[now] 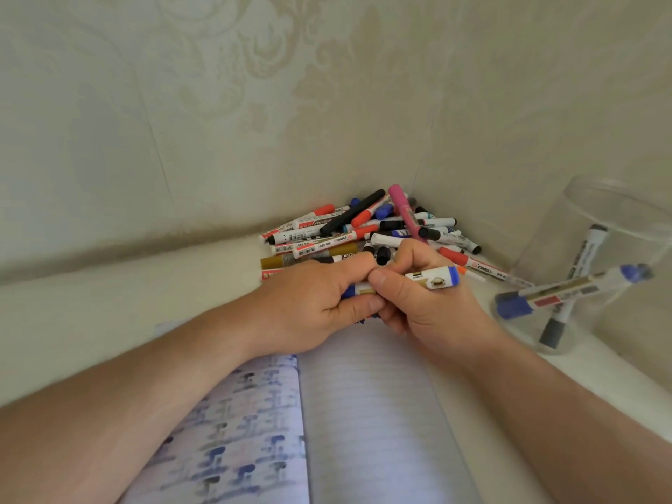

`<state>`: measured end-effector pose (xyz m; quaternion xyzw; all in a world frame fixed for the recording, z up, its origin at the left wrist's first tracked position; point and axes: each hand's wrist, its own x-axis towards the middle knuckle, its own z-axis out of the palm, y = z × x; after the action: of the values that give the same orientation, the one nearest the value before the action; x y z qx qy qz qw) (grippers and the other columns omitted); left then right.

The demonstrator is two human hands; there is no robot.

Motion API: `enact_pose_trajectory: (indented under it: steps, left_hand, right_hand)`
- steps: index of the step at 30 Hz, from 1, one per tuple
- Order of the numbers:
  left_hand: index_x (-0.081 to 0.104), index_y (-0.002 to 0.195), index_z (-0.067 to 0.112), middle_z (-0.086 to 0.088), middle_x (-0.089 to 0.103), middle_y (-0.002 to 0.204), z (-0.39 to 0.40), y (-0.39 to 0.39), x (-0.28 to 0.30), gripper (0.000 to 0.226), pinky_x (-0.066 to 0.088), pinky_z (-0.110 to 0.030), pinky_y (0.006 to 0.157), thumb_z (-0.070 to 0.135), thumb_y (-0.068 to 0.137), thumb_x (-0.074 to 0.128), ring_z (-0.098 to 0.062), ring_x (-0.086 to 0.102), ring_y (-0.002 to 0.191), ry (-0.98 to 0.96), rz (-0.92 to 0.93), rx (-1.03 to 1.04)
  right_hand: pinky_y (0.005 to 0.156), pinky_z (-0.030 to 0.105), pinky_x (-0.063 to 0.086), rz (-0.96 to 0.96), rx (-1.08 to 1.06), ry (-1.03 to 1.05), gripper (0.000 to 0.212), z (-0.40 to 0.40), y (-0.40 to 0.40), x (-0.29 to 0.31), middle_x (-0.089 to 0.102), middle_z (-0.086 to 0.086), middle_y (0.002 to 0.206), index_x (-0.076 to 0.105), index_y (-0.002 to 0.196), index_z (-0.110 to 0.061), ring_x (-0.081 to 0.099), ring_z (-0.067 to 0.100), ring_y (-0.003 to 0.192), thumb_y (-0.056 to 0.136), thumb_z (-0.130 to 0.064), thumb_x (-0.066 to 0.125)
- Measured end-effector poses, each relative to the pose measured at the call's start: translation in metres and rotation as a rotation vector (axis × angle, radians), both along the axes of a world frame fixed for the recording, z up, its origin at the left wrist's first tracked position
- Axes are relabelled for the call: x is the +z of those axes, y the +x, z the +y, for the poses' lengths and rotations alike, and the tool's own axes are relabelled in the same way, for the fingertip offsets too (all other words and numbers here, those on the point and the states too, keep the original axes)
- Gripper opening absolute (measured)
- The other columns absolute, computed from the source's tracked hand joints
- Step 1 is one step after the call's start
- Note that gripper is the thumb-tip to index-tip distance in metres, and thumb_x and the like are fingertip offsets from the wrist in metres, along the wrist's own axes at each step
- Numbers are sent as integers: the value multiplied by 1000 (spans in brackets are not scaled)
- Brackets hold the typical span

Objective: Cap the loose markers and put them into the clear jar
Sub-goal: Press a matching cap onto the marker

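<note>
Patterned wallpaper backs a white ledge where left hand (320, 303) and right hand (422, 303) both grip a blue marker (434, 280) — cap seemingly half-seated, liable to pop off — short of the clear jar (596, 271).

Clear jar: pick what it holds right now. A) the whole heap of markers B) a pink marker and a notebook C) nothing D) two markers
D: through the wall of the clear jar two markers show, a blue-capped one lying across a grey-capped one, while the heap sits against the wall.
</note>
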<state>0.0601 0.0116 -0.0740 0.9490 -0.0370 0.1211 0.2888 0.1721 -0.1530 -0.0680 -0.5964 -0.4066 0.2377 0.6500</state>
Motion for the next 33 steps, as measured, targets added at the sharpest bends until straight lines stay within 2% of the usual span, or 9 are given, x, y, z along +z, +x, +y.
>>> enact_pose_trajectory:
  steps: [6,9,11,13,15,17,20,25,33]
  left_hand:
    - [44,127,51,9,70,89,4,-3,3,53,53,-41,71,85,86,41,-8,65,77,23,42,46]
    - [35,128,58,19,65,92,8,-9,11,79,52,-34,74,91,61,63,3,61,80,24,101,182]
    - [41,120,57,19,60,80,12,-13,14,71,46,-31,69,81,63,75,4,57,74,82,128,224]
    - [47,113,55,31,59,79,16,-15,16,54,44,-29,67,72,71,77,8,55,73,171,170,190]
    - [52,108,55,37,58,83,20,-17,16,46,48,-31,69,71,72,76,7,56,75,198,224,147]
    - [56,106,57,25,63,82,23,-18,16,43,49,-31,67,74,72,74,1,58,76,199,252,133]
    - [58,111,59,18,65,84,28,-16,15,46,54,-35,71,78,71,71,-1,60,79,216,307,124]
    - [58,117,62,24,56,100,31,-14,10,60,54,-36,83,90,64,62,2,56,94,243,304,106]
    - [62,116,56,17,59,93,32,-13,8,56,53,-35,78,84,68,70,0,56,88,214,281,90]
  right_hand:
    - [50,31,46,-105,15,-17,23,-11,3,4,64,9,66,62,74,-30,56,22,57,92,-27,76]
    - [51,28,38,105,-4,17,11,-19,15,12,57,9,71,65,81,-25,50,21,61,91,-31,65]
    - [50,26,37,201,-2,16,16,-26,24,16,56,8,73,69,86,-22,51,19,61,90,-37,66]
    - [51,25,37,187,16,-48,24,-28,26,16,58,6,72,71,84,-22,53,18,60,82,-44,82]
    - [48,23,34,107,-5,-127,17,-25,25,10,54,4,62,69,75,-25,46,17,52,87,-29,81]
    - [46,24,29,44,-37,-176,28,-21,24,5,47,2,55,63,71,-25,36,16,46,90,-8,75]
    - [46,27,31,-59,-101,-240,29,-20,19,3,49,4,54,59,71,-22,38,17,47,87,-3,75]
    - [50,25,46,-266,-243,-402,26,-16,9,4,62,9,57,59,72,-10,53,12,49,90,-18,76]
    - [54,32,57,-322,-290,-498,24,-9,4,1,70,8,58,60,72,-10,65,17,48,87,-19,77]
